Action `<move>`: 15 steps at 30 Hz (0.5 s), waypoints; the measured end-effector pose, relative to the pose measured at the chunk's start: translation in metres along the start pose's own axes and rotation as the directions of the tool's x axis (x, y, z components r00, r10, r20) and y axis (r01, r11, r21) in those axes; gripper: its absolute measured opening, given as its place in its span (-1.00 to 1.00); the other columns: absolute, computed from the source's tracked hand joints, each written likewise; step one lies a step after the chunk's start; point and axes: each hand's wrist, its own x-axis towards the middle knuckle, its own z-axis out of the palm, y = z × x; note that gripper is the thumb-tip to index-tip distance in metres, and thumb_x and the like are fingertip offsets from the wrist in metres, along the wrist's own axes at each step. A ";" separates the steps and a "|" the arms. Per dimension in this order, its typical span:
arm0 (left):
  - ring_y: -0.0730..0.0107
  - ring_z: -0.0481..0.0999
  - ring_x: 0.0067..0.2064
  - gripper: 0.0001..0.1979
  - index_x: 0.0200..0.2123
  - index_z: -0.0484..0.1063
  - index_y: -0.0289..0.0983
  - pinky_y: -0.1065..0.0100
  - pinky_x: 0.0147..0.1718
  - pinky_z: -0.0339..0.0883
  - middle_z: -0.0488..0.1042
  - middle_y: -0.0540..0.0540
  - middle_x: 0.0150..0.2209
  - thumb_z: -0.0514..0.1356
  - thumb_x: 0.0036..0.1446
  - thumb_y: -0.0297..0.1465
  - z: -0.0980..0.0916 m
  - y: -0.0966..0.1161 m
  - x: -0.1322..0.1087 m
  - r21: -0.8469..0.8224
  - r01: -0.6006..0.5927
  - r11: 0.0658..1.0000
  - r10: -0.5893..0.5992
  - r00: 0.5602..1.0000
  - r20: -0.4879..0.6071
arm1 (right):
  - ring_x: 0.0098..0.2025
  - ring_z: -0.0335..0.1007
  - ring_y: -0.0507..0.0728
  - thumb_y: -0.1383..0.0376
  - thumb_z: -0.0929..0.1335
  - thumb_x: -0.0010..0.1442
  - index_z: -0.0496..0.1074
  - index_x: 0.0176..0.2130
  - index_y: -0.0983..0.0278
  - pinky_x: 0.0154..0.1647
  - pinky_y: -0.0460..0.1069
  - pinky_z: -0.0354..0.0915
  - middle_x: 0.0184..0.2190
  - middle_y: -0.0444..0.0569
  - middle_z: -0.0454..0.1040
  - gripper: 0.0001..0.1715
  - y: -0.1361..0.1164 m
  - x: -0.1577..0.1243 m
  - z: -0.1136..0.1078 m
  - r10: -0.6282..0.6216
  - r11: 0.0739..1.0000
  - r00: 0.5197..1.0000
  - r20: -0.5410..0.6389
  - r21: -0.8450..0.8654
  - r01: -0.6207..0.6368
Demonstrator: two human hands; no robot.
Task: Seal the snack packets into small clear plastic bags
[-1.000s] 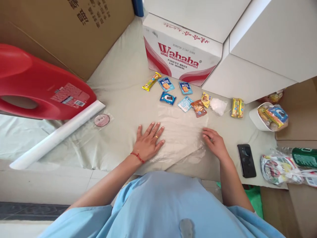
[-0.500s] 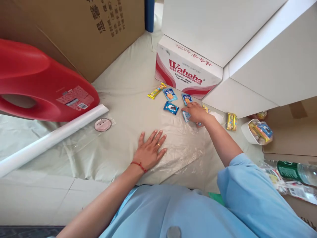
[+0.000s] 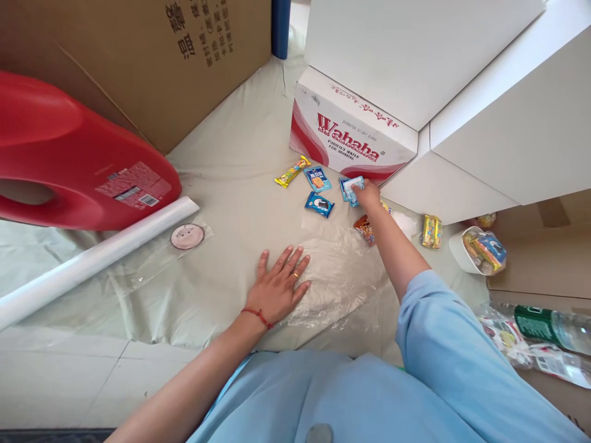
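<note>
My left hand [image 3: 278, 284] lies flat with its fingers spread on the cloth-covered surface, at the edge of a clear plastic sheet [image 3: 339, 277]. Close to the red and white carton, my right hand [image 3: 368, 195] pinches a light blue snack packet [image 3: 354, 184]. That packet overlaps another blue packet [image 3: 343, 189] beneath it. To the left sit a yellow snack bar [image 3: 292, 171], a blue cracker packet [image 3: 317, 179] and a dark blue cookie packet [image 3: 319, 204]. A brown and orange packet [image 3: 364, 229] shows below my right wrist, and my forearm partly covers it.
The Wahaha water carton [image 3: 353, 132] stands at the back. Yellow packets [image 3: 431, 231] and a white tub of snacks [image 3: 466, 258] are at right, above a plastic bottle [image 3: 540, 323]. A red jug [image 3: 87, 154], white roll [image 3: 106, 258] and pink disc [image 3: 187, 236] occupy the left.
My right hand has moved up toward the carton, bringing the light blue packet over the other blue one. The brown packet is more exposed. My left hand has stayed in place.
</note>
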 end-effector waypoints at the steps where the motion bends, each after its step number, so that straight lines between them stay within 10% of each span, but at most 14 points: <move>1: 0.04 0.04 0.55 -0.40 0.49 0.12 -0.03 -0.31 0.48 -0.51 0.08 -0.08 0.52 -0.03 0.46 -0.07 0.000 0.000 0.000 0.000 -0.001 1.000 0.001 1.000 0.001 | -0.09 0.46 0.31 0.17 0.37 0.22 0.41 -0.24 0.23 0.05 0.21 0.35 -0.25 0.09 0.54 -0.82 -0.004 -0.003 0.006 0.020 0.999 1.000 -0.001 -0.037 -0.020; 15: 0.02 0.03 0.55 -0.41 0.49 0.12 -0.04 -0.33 0.47 -0.53 0.07 -0.11 0.53 -0.07 0.48 -0.09 0.000 0.000 0.000 -0.042 -0.006 0.999 0.006 1.000 -0.006 | 0.12 0.41 0.40 0.26 0.25 0.41 0.14 0.44 0.29 0.10 0.20 0.35 0.22 0.27 0.37 -0.32 -0.055 -0.047 -0.023 -0.357 0.812 0.918 0.174 -0.427 0.397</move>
